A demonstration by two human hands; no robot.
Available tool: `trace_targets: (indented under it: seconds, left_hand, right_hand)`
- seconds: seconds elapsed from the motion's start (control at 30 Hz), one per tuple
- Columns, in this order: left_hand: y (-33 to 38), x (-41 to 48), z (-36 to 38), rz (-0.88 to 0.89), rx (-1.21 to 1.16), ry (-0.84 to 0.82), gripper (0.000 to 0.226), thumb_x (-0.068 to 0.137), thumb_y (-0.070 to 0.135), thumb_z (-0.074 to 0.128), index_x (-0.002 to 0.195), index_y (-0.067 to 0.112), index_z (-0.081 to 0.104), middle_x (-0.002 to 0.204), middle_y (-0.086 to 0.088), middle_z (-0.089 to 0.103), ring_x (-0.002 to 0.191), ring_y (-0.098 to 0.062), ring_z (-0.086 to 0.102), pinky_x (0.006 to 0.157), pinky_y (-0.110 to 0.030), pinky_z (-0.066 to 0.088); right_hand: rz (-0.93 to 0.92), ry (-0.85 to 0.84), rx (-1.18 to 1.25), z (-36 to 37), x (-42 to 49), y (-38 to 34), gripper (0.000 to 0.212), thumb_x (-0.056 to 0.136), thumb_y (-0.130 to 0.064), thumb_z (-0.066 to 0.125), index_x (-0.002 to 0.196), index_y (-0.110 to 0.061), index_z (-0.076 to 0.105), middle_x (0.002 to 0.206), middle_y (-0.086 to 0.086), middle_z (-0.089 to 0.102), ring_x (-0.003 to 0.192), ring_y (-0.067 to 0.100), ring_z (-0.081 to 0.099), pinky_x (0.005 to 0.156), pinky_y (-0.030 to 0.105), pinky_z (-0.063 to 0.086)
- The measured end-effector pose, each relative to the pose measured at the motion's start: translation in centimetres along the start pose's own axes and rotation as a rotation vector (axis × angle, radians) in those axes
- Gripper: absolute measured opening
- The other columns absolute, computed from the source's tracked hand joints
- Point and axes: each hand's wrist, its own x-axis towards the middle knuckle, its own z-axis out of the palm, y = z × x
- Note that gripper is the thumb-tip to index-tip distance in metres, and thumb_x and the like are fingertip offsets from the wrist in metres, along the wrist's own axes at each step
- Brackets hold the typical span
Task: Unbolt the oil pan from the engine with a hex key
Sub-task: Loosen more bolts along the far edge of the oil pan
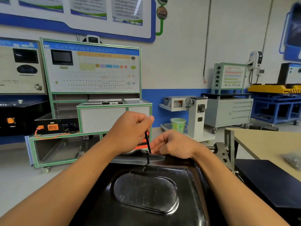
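A glossy black oil pan fills the lower middle of the view, with an oval raised panel on its face. A thin black hex key stands nearly upright at the pan's far rim, its lower end down at the flange. My left hand grips the key's top, fingers curled round it. My right hand rests on the far rim just right of the key, its fingers reaching toward the shaft. The bolt under the key's tip is hidden.
A metal engine-stand bracket with a threaded bolt rises right of the pan. A wooden table with a plastic bag of parts lies at right. Green-framed training benches and a green bucket stand beyond.
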Motion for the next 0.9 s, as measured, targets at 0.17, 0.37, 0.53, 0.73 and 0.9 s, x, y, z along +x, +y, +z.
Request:
trace_targets:
  seconds: [0.17,0.37,0.53,0.73,0.9]
  left_hand:
    - [0.12,-0.06,0.08,-0.001,-0.007,-0.006,0.048,0.103,0.025,0.053,0.069,-0.009,0.051,0.045,-0.009,0.037,0.029,-0.008,0.026,0.035,-0.016,0.026]
    - [-0.08,0.0,0.09,-0.004,-0.014,-0.033,0.044,0.103,0.027,0.054,0.064,0.007,0.055,0.041,-0.005,0.041,0.029,-0.007,0.03,0.035,-0.014,0.029]
    - [-0.48,0.08,0.46,-0.048,0.006,-0.121,0.041,0.104,0.027,0.05,0.066,0.013,0.058,0.038,0.001,0.052,0.029,-0.005,0.039,0.036,-0.011,0.033]
    - [-0.41,-0.1,0.12,-0.003,0.024,-0.075,0.042,0.103,0.026,0.052,0.064,0.013,0.057,0.038,0.002,0.051,0.03,-0.004,0.038,0.038,-0.01,0.032]
    - [0.03,-0.21,0.13,0.028,0.005,-0.021,0.043,0.102,0.023,0.054,0.063,0.007,0.056,0.038,-0.002,0.045,0.028,-0.006,0.033,0.037,-0.013,0.031]
  right_hand:
    - [-0.02,0.006,-0.057,-0.2,-0.12,-0.08,0.025,0.088,0.009,0.062,0.105,-0.003,0.075,0.108,0.018,0.076,0.096,0.021,0.07,0.098,0.035,0.055]
    - [-0.036,0.011,-0.089,-0.22,-0.17,-0.11,0.021,0.089,0.004,0.066,0.098,-0.011,0.079,0.083,-0.002,0.076,0.07,0.0,0.067,0.073,0.015,0.051]
    - [-0.083,0.009,-0.1,-0.36,-0.3,0.0,0.018,0.088,0.001,0.067,0.096,-0.009,0.081,0.094,0.011,0.078,0.076,0.01,0.065,0.083,0.027,0.055]
    - [-0.101,-0.022,-0.062,-0.42,-0.09,0.18,0.017,0.09,-0.003,0.07,0.099,-0.012,0.081,0.093,0.004,0.079,0.078,0.008,0.069,0.081,0.023,0.055]
    - [-0.107,0.019,-0.047,-0.33,0.1,0.38,0.018,0.088,-0.008,0.075,0.106,-0.009,0.08,0.099,0.008,0.079,0.083,0.008,0.069,0.089,0.027,0.055]
